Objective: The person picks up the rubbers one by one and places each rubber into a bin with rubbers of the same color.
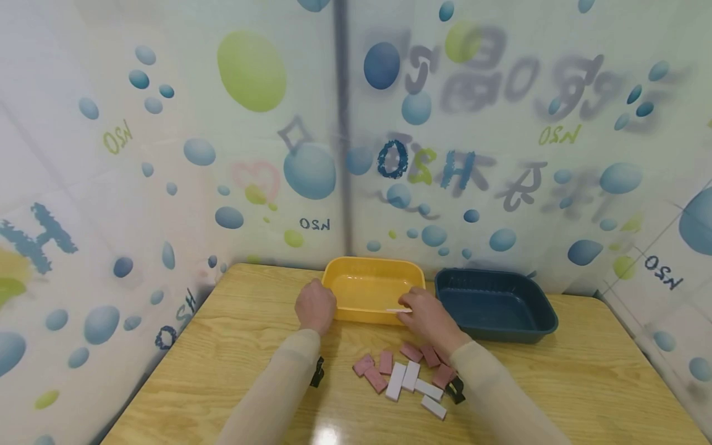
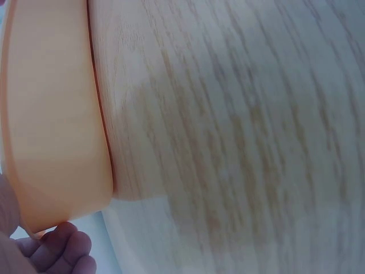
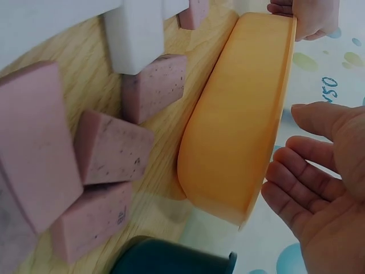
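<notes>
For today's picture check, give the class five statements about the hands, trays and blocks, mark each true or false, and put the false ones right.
1. The oblong dark blue plastic tray stands to the right of the oblong yellow plastic tray. True.
2. The person's left hand grips the yellow tray's left end. True.
3. Both hands grip the dark blue tray. False: the right hand is by the yellow tray's right end.
4. Pink rectangular blocks and white rectangular blocks lie on the pale wooden table. True.
5. More white blocks than pink show on the table. False: more pink ones show.

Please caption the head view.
Left hand grips a yellow tray, right hand over it; pink blocks and white blocks lie nearer.
</notes>
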Motion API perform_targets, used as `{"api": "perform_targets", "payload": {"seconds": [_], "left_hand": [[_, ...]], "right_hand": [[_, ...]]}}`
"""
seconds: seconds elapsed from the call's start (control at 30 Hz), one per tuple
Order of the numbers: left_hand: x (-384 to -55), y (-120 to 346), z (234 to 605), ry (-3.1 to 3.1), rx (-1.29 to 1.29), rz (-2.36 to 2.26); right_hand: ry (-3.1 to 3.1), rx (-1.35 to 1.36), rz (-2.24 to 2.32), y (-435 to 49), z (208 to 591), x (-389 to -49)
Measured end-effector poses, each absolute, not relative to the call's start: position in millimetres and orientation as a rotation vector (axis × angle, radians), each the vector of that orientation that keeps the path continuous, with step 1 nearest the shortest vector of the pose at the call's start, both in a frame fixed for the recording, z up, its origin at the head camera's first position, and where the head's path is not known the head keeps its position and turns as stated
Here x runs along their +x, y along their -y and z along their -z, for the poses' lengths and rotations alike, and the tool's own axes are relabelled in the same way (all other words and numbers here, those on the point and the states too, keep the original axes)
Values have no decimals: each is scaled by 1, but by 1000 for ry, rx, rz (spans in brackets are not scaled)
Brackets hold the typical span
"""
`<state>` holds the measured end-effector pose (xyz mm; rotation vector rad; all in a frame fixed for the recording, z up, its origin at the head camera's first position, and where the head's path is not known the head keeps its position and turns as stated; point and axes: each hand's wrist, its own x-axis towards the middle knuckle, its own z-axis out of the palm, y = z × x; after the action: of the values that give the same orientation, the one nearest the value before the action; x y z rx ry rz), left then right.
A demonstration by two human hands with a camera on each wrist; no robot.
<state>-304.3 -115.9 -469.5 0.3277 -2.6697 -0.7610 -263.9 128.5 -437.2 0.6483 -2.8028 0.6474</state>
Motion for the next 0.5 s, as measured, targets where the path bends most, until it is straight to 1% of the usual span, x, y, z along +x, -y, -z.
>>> {"api": "perform_targets", "payload": {"seconds": [0.5], "left_hand": [[-304, 116, 469, 2677, 319, 747]], "right_hand": [[2842, 659, -637, -142, 437, -247]]}}
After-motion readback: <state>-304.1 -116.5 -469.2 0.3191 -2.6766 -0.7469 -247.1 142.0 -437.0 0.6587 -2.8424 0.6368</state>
